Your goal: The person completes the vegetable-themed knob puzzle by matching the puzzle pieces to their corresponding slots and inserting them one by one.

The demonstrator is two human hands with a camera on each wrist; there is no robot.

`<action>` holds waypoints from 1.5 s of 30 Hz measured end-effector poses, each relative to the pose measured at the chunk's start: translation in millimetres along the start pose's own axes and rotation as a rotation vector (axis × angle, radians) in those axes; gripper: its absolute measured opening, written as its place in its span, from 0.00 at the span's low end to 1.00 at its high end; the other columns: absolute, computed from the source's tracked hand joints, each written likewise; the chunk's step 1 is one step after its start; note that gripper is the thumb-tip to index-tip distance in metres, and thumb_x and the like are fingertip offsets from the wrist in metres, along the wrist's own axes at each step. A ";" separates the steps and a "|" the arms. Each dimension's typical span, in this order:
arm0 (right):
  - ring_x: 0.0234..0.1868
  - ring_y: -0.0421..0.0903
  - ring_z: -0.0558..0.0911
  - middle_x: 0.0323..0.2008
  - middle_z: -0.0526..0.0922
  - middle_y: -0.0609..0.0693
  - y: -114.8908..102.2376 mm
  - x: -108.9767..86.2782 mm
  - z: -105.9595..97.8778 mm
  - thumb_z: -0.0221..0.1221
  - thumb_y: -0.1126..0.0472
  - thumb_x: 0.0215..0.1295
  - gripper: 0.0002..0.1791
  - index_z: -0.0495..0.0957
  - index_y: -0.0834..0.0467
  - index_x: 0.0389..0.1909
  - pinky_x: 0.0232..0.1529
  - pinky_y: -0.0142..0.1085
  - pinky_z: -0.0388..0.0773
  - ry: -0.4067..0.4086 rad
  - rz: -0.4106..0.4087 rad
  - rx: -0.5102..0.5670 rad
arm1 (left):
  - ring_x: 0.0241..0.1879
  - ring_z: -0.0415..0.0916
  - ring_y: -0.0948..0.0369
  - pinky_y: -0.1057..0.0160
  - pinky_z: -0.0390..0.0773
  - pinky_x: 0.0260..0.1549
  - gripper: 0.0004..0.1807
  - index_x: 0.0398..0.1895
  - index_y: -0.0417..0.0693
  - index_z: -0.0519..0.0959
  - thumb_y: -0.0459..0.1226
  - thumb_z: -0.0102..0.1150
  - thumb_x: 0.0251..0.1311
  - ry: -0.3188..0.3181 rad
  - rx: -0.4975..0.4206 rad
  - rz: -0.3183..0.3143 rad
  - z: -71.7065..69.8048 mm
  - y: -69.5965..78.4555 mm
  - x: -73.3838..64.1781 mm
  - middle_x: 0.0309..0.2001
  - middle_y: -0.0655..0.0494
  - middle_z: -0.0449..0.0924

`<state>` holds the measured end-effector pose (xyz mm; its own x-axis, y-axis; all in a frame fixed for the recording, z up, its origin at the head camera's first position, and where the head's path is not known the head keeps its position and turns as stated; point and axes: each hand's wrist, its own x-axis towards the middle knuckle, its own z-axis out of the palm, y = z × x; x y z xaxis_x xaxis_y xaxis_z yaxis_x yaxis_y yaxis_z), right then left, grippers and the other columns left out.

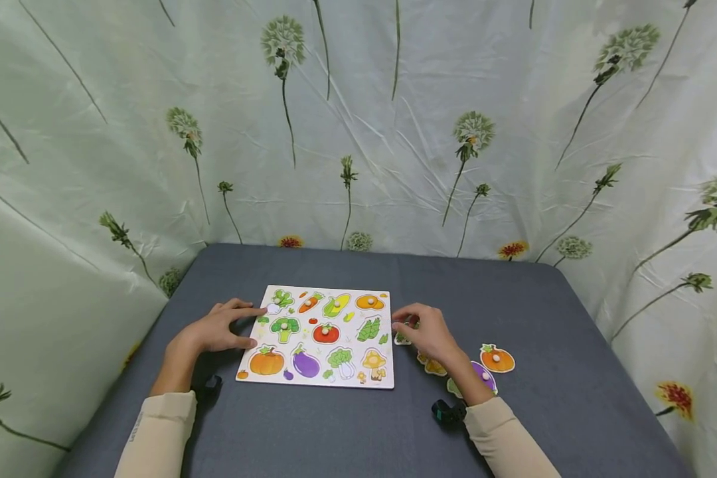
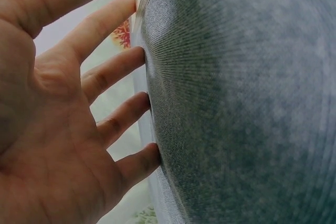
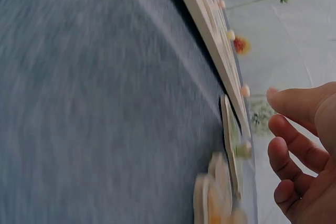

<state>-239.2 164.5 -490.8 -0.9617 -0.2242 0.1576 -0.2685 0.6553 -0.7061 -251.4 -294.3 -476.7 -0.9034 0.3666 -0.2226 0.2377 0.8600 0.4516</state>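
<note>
A white wooden peg puzzle board [image 1: 315, 382] printed with vegetables lies on the table. Small knobs stand on the carrot [image 1: 309, 303], corn [image 1: 337, 305], broccoli [image 1: 285, 328] and tomato [image 1: 326, 334] pieces in it. At its left edge rests my left hand [image 1: 218, 326], thumb and index finger at the rim, the other fingers spread in the left wrist view. My right hand [image 1: 428, 332] hovers at the board's right side with loosely bent fingers and nothing between them. Partly hidden beneath it lies a loose green knobbed piece [image 1: 402, 337], also in the right wrist view [image 3: 233, 145].
More loose pieces lie right of the board: a pumpkin [image 1: 498, 360], a purple eggplant [image 1: 480, 372], a yellow-orange piece [image 1: 434, 367] and a green one [image 1: 454, 389] partly under the right forearm. A grey cloth [image 1: 334, 431] covers the table; a dandelion-print curtain [image 1: 382, 133] hangs behind.
</note>
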 end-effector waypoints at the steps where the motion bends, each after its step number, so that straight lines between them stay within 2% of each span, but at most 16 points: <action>1: 0.36 0.43 0.79 0.41 0.87 0.46 2.6 -0.5 -2.2 0.69 0.58 0.67 0.09 0.88 0.54 0.46 0.32 0.33 0.73 0.001 0.003 -0.003 | 0.65 0.59 0.35 0.26 0.65 0.58 0.43 0.73 0.54 0.74 0.55 0.73 0.53 0.000 0.001 0.001 -0.1 -0.3 -0.3 0.71 0.35 0.64; 8: 0.35 0.42 0.80 0.42 0.87 0.50 15.9 -2.1 -13.2 0.68 0.60 0.67 0.10 0.88 0.56 0.47 0.35 0.35 0.75 0.007 0.009 -0.005 | 0.65 0.59 0.35 0.26 0.66 0.58 0.43 0.73 0.53 0.73 0.55 0.72 0.53 0.010 0.003 0.003 -2.0 -0.8 -1.0 0.72 0.35 0.64; 14: 0.34 0.40 0.78 0.43 0.86 0.50 25.6 -4.8 -16.6 0.68 0.60 0.67 0.10 0.88 0.55 0.48 0.34 0.34 0.74 -0.050 0.016 -0.016 | 0.65 0.59 0.35 0.26 0.65 0.58 0.43 0.73 0.54 0.73 0.56 0.72 0.52 0.004 -0.003 0.000 -1.3 0.4 -0.5 0.72 0.35 0.63; 21: 0.31 0.38 0.75 0.43 0.85 0.48 33.4 -7.4 -17.4 0.66 0.60 0.69 0.10 0.88 0.53 0.49 0.31 0.33 0.72 -0.142 -0.060 -0.039 | 0.66 0.59 0.34 0.25 0.65 0.58 0.43 0.72 0.54 0.74 0.56 0.72 0.52 0.002 0.002 -0.006 -0.7 -0.3 0.5 0.72 0.35 0.63; 28: 0.28 0.37 0.73 0.42 0.84 0.47 36.3 -7.5 -18.0 0.65 0.61 0.70 0.11 0.88 0.53 0.50 0.30 0.33 0.71 -0.147 -0.076 -0.046 | 0.65 0.59 0.35 0.25 0.65 0.58 0.43 0.73 0.54 0.74 0.56 0.72 0.53 0.004 0.008 -0.004 -0.4 0.2 0.5 0.71 0.35 0.64; 37: 0.33 0.37 0.74 0.47 0.84 0.48 39.0 -8.7 -18.2 0.62 0.66 0.72 0.12 0.88 0.52 0.50 0.36 0.33 0.73 -0.173 -0.134 -0.033 | 0.66 0.59 0.35 0.26 0.66 0.58 0.43 0.73 0.54 0.74 0.56 0.72 0.53 0.008 0.011 -0.007 0.5 0.8 -0.1 0.71 0.35 0.64; 45: 0.32 0.36 0.75 0.46 0.84 0.47 37.6 -9.0 -18.8 0.61 0.67 0.72 0.13 0.88 0.53 0.50 0.35 0.33 0.74 -0.185 -0.156 -0.060 | 0.65 0.59 0.35 0.26 0.66 0.58 0.42 0.72 0.54 0.74 0.55 0.72 0.53 0.011 0.008 0.000 0.0 1.1 -0.4 0.71 0.35 0.64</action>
<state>-241.7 204.8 -505.8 -0.8835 -0.4507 0.1280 -0.4207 0.6430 -0.6400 -250.8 -293.5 -476.1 -0.9072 0.3629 -0.2129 0.2408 0.8628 0.4446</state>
